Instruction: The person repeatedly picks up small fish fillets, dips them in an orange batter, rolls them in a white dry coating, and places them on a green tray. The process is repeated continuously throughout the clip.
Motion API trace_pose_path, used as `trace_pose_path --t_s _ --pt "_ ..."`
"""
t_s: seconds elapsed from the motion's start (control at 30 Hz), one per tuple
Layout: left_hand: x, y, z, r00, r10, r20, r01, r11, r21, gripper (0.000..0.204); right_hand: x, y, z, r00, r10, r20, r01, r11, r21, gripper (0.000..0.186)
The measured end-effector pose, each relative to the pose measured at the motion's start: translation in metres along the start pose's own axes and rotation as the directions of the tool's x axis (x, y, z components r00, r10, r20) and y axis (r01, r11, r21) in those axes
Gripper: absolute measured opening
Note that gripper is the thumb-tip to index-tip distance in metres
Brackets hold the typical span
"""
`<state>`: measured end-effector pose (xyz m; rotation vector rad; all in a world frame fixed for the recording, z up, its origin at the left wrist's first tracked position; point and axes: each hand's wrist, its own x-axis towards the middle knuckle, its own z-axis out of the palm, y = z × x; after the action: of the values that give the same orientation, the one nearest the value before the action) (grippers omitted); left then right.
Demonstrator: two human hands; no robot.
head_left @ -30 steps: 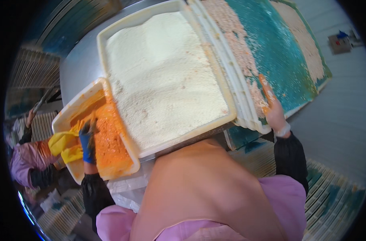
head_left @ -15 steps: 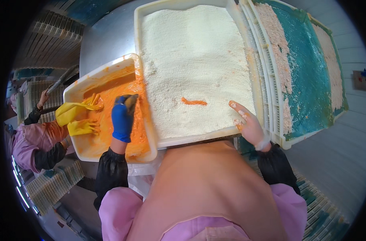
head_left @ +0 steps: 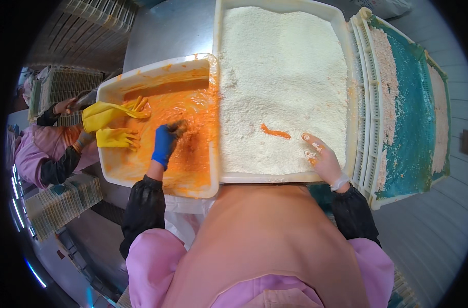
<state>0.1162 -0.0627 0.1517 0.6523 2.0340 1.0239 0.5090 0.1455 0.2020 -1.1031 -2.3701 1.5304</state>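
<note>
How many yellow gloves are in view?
2: the upper yellow glove and, just below it in the picture, the lower yellow glove, both at the orange-smeared tub's left side.

Left hand (head_left: 167, 142): blue glove, darkened fingers. Right hand (head_left: 325, 161): whitish see-through glove, fingers blotched orange and white. Paste (head_left: 198, 151): bright orange, streaked paler. Tub (head_left: 159, 62): white, smeared orange. Crumbs (head_left: 290, 77): even cream-white. Strip (head_left: 275, 132): vivid orange. Mesh (head_left: 413, 102): teal, flecked white, with pale pink bands. Apron (head_left: 264, 231): peach-tan. Sleeves: lilac (head_left: 154, 256), black (head_left: 146, 205) toward wrists. Spare gloves (head_left: 103, 117): plain yellow.
</note>
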Motion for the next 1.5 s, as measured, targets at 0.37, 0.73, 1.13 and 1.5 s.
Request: trace_pose_path --t_s 0.37,0.73,1.13,1.5 --pt "-0.016 0.126 0.081 0.845 0.299 0.443 -0.329 0.944 -0.011 0.023 -0.014 0.0 0.002 1.0 -0.024 -0.007 0.024 0.995 0.092 0.041" --pt "0.009 0.097 0.157 0.597 0.537 0.596 -0.785 0.24 0.571 0.015 -0.022 0.023 -0.003 0.996 -0.001 -0.087 0.001 1.0 -0.004 0.037" --pt "-0.01 0.12 0.107 0.67 0.678 0.302 -0.715 0.48 0.509 0.021 0.09 -0.026 0.09 0.971 -0.235 -0.05 0.221 0.956 -0.192 0.055" --pt "-0.016 0.113 0.066 0.637 0.755 0.155 -0.694 0.475 0.541 0.024 0.095 -0.015 0.099 0.992 0.025 0.126 -0.023 1.0 -0.015 0.039"
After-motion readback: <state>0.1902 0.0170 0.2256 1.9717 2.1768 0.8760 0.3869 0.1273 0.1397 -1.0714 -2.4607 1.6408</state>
